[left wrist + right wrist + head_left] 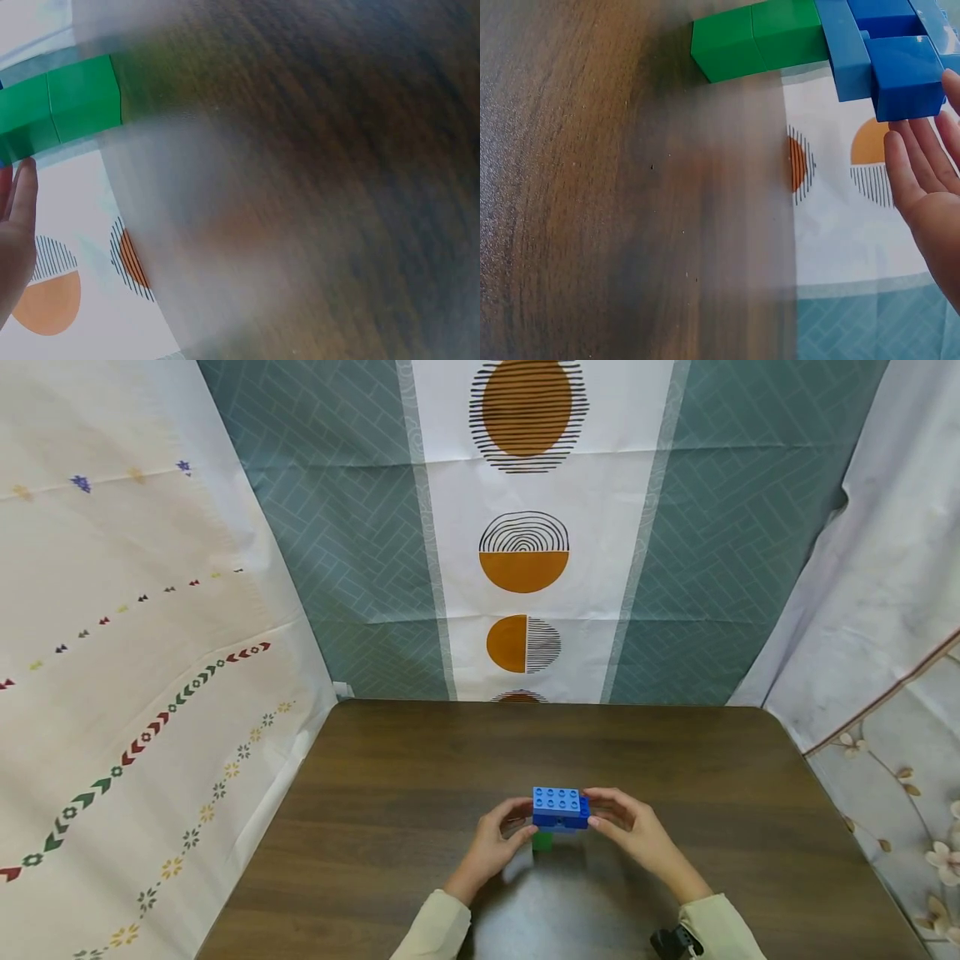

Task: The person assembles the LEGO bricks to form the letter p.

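A small tower of toy building bricks stands on the table in the head view. On top is a light blue studded brick point(556, 798), over dark blue bricks point(557, 819). Below them two green bricks point(754, 41), stacked, form the base in the right wrist view, with a light blue brick point(845, 52) just above. My left hand point(497, 839) holds the blue bricks from the left with thumb and fingers. From the right, my right hand point(630, 835) pinches the dark blue end; its fingers point(911, 154) lie against that brick's side.
The brown wooden table point(420, 752) extends around the tower. Behind its far edge hangs a teal and white patterned cloth point(360, 543). White printed cloths hang at the left point(150, 652) and right point(862, 635). A black wrist device point(672, 942) sits at my right cuff.
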The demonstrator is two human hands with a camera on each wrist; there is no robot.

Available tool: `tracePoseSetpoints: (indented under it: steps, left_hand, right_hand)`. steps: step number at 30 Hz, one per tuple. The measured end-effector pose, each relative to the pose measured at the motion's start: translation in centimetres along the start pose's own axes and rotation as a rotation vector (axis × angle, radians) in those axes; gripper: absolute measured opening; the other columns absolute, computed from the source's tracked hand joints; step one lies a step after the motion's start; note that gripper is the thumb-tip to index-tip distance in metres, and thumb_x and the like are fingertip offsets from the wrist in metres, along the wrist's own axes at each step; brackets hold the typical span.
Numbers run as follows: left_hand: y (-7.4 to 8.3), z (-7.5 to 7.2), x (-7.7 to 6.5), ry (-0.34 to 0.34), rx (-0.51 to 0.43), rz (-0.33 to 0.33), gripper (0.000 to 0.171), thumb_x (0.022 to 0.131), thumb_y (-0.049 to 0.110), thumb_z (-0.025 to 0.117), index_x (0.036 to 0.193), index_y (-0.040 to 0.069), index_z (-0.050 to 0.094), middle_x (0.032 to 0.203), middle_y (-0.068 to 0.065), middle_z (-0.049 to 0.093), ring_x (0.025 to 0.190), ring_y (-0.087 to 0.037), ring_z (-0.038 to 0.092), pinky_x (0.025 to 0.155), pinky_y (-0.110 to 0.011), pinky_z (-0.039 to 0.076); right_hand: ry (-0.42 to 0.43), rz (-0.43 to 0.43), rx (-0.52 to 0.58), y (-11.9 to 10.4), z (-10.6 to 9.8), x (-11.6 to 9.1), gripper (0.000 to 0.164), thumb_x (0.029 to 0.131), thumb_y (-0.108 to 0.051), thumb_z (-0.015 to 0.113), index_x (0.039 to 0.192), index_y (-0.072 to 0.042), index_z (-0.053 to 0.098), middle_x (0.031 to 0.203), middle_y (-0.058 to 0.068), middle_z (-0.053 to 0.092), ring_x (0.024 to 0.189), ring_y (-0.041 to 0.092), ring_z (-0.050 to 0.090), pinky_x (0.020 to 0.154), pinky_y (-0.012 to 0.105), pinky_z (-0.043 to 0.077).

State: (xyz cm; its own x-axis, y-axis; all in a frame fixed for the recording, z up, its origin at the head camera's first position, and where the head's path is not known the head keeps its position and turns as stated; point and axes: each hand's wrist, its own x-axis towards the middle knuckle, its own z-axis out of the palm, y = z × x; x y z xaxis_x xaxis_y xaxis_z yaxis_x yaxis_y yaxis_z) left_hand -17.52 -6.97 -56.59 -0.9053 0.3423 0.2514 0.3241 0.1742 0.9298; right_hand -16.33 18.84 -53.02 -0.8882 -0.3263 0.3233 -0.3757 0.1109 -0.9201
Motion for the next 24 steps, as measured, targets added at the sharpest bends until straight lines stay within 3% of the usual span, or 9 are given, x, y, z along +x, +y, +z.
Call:
tracePoseSetpoints:
  steps: [5, 10, 13, 19, 24]
  left_hand:
    - [0.1, 0.1, 0.1, 0.009, -0.003, 0.032, 0.034, 0.09, 0.007, 0.066, 0.123, 0.006, 0.058, 0.117, -0.015, 0.064, 0.11, -0.029, 0.062, 0.093, -0.041, 0.052]
    - [0.4, 0.2, 0.3, 0.024, 0.009, 0.002, 0.034, 0.09, 0.003, 0.065, 0.124, 0.005, 0.058, 0.117, -0.015, 0.064, 0.109, -0.031, 0.061, 0.092, -0.038, 0.052]
    - [1.4, 0.1, 0.4, 0.033, 0.01, 0.0, 0.034, 0.09, 0.0, 0.063, 0.124, 0.001, 0.058, 0.116, -0.018, 0.064, 0.108, -0.033, 0.061, 0.091, -0.035, 0.053]
    - [3.8, -0.6, 0.8, 0.047, -0.071, 0.051, 0.03, 0.09, -0.006, 0.061, 0.12, -0.008, 0.056, 0.114, -0.026, 0.061, 0.106, -0.04, 0.06, 0.092, -0.043, 0.052]
    - [4.0, -0.9, 1.2, 0.06, -0.131, -0.004, 0.03, 0.09, -0.005, 0.062, 0.119, -0.01, 0.056, 0.115, -0.025, 0.061, 0.107, -0.035, 0.06, 0.094, -0.038, 0.051]
  right_hand:
    - [-0.006, -0.029, 0.055, 0.2, 0.1, 0.1, 0.035, 0.091, 0.006, 0.06, 0.125, 0.011, 0.052, 0.121, 0.033, 0.055, 0.107, 0.009, 0.061, 0.089, 0.019, 0.051]
    - [0.021, 0.006, 0.069, 0.2, 0.2, 0.2, 0.035, 0.092, 0.004, 0.06, 0.124, 0.013, 0.052, 0.12, 0.033, 0.055, 0.107, 0.009, 0.061, 0.088, 0.019, 0.051]
    - [0.047, 0.057, 0.039, 0.1, 0.2, 0.3, 0.035, 0.093, -0.002, 0.061, 0.125, 0.009, 0.054, 0.12, 0.028, 0.058, 0.106, 0.009, 0.061, 0.088, 0.017, 0.051]
    - [0.108, 0.124, -0.038, -0.5, 0.4, 1.1, 0.035, 0.094, -0.014, 0.063, 0.126, -0.002, 0.059, 0.121, 0.017, 0.062, 0.105, 0.013, 0.061, 0.088, 0.016, 0.049]
    - [0.15, 0.197, -0.072, -0.6, 0.7, 1.8, 0.037, 0.094, -0.023, 0.064, 0.128, -0.007, 0.06, 0.124, 0.013, 0.062, 0.106, 0.017, 0.061, 0.087, 0.016, 0.049]
